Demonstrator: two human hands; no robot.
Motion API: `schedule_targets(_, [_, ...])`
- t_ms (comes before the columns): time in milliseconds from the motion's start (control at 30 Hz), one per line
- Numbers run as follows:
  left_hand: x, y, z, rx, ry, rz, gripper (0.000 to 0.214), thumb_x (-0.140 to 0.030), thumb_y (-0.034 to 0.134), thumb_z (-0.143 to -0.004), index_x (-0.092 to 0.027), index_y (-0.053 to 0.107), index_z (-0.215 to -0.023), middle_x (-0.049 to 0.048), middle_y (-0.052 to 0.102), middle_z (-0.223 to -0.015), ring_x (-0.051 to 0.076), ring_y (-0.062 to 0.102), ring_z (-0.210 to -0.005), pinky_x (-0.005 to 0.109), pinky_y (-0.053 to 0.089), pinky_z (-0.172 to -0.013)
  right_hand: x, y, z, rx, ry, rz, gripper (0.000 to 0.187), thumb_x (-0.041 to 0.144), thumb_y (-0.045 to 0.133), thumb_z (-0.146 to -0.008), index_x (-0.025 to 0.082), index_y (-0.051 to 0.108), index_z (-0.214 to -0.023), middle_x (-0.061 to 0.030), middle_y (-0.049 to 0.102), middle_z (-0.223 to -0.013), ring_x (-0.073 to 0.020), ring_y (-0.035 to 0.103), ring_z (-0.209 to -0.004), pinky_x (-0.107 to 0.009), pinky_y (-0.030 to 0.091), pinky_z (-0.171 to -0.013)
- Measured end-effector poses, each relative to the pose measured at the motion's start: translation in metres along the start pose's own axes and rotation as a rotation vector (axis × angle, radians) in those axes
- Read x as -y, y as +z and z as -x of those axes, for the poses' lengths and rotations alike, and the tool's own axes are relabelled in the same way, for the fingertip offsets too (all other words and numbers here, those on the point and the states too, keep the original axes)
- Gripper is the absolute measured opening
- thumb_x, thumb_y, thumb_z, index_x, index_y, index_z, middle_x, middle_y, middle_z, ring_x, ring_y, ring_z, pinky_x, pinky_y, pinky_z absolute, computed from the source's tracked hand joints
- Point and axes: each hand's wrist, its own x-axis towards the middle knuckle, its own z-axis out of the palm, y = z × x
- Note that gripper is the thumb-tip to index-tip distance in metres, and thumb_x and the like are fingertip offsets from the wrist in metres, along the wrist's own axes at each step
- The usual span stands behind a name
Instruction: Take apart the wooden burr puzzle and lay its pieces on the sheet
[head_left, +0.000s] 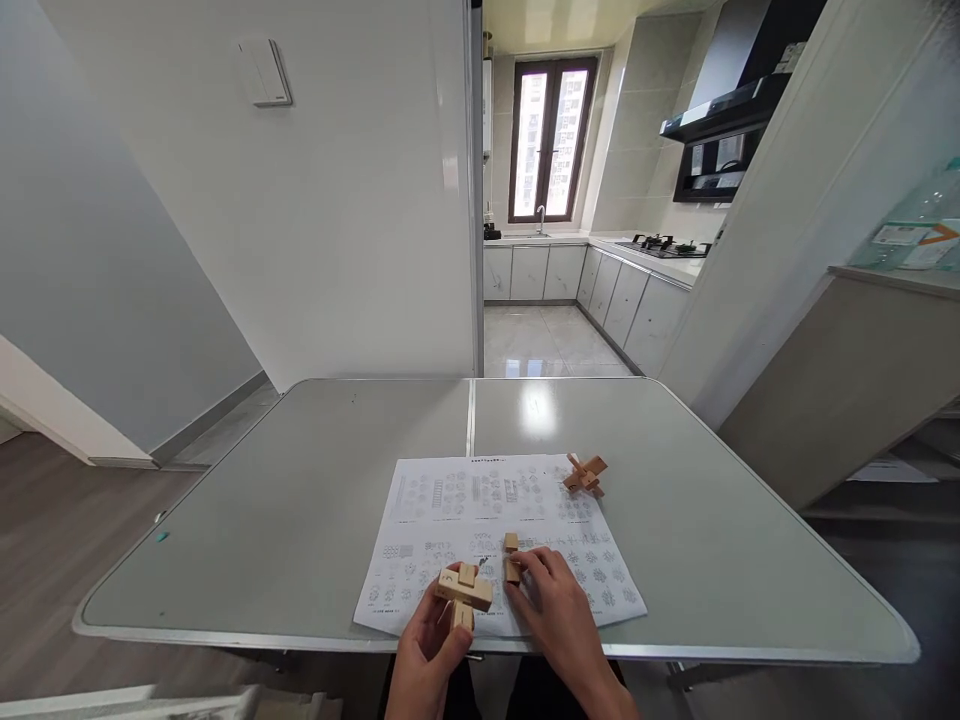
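Observation:
My left hand [431, 640] is closed around some interlocked light wooden burr puzzle pieces [465, 590], held above the table's front edge. One bar lies across the others, and a small dark mark shows on its end. My right hand [553, 600] has its thumb and fingertips on a notched wooden puzzle piece [512, 569] over the printed sheet [442, 500]. A block-like end [511, 542] shows just beyond those fingers, and the notch is partly hidden. At the sheet's far right corner sits a darker, assembled wooden burr puzzle [584, 475].
The grey-green table [285, 520] has a metal rim and a centre seam. Small bits, one teal [162, 537], lie near its left edge. A white wall [360, 200] stands behind, beside a doorway to a kitchen. At right, a large plastic bottle [919, 225] rests on a shelf.

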Motion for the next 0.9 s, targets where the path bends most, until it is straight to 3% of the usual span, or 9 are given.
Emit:
schedule_targets(167, [-0.006, 0.000, 0.005, -0.014, 0.007, -0.039, 0.073, -0.055, 0.091, -0.062, -0.022, 0.072, -0.124, 0.0147, 0.069, -0.137, 0.041, 0.051, -0.140, 0.050, 0.043, -0.115, 0.014, -0.016, 0.001, 0.058, 0.092, -0.245, 0.015, 0.029, 0.066, -0.092, 0.028, 0.072, -0.106, -0.0070, 0.069, -0.116, -0.0275, 0.067, -0.107, -0.039, 0.055, -0.090])
schedule_targets(333, [-0.017, 0.005, 0.012, 0.035, 0.069, -0.043, 0.079, -0.052, 0.092, -0.062, -0.023, 0.067, -0.131, 0.0153, 0.067, -0.139, 0.040, 0.055, -0.136, 0.045, 0.048, -0.110, 0.041, -0.047, 0.013, 0.304, 0.302, -0.884, 0.031, 0.050, 0.081, -0.082, 0.024, 0.070, -0.096, -0.0107, 0.058, -0.148, -0.0328, 0.057, -0.132, -0.039, 0.051, -0.101])
schedule_targets(400, [-0.021, 0.007, 0.014, 0.065, 0.118, -0.047, 0.079, -0.052, 0.093, -0.062, -0.023, 0.067, -0.131, 0.0156, 0.066, -0.138, 0.040, 0.059, -0.130, 0.042, 0.050, -0.106, 0.050, -0.055, 0.019, 0.377, 0.360, -1.092, 0.038, 0.050, 0.086, -0.076, 0.023, 0.068, -0.094, -0.0112, 0.062, -0.143, -0.0334, 0.058, -0.133, -0.042, 0.046, -0.108])
schedule_targets(533, [-0.027, 0.008, 0.017, 0.174, 0.165, -0.080, 0.079, -0.054, 0.093, -0.060, -0.024, 0.067, -0.128, 0.0152, 0.066, -0.134, 0.037, 0.065, -0.115, 0.040, 0.056, -0.093, 0.060, -0.054, 0.026, 0.514, 0.351, -1.361, 0.046, 0.054, 0.088, -0.074, 0.023, 0.061, -0.095, -0.0107, 0.074, -0.118, -0.0305, 0.072, -0.108, -0.041, 0.054, -0.092])
schedule_targets(733, [-0.029, 0.004, 0.023, 0.360, 0.151, -0.185, 0.085, -0.054, 0.097, -0.054, -0.024, 0.067, -0.127, 0.0147, 0.066, -0.130, 0.039, 0.061, -0.119, 0.044, 0.052, -0.099, 0.057, -0.045, 0.028, 0.605, 0.325, -1.517, 0.057, 0.048, 0.092, -0.072, 0.025, 0.052, -0.104, -0.0067, 0.076, -0.103, -0.0258, 0.075, -0.097, -0.038, 0.055, -0.086])
schedule_targets(900, [-0.031, 0.000, 0.022, 0.475, 0.130, -0.258, 0.085, -0.057, 0.096, -0.053, -0.024, 0.067, -0.126, 0.0135, 0.065, -0.128, 0.037, 0.061, -0.117, 0.046, 0.048, -0.104, 0.060, -0.053, 0.029, 0.630, 0.342, -1.505, 0.055, 0.048, 0.090, -0.074, 0.024, 0.050, -0.105, -0.0058, 0.076, -0.100, -0.0235, 0.074, -0.094, -0.036, 0.054, -0.085])
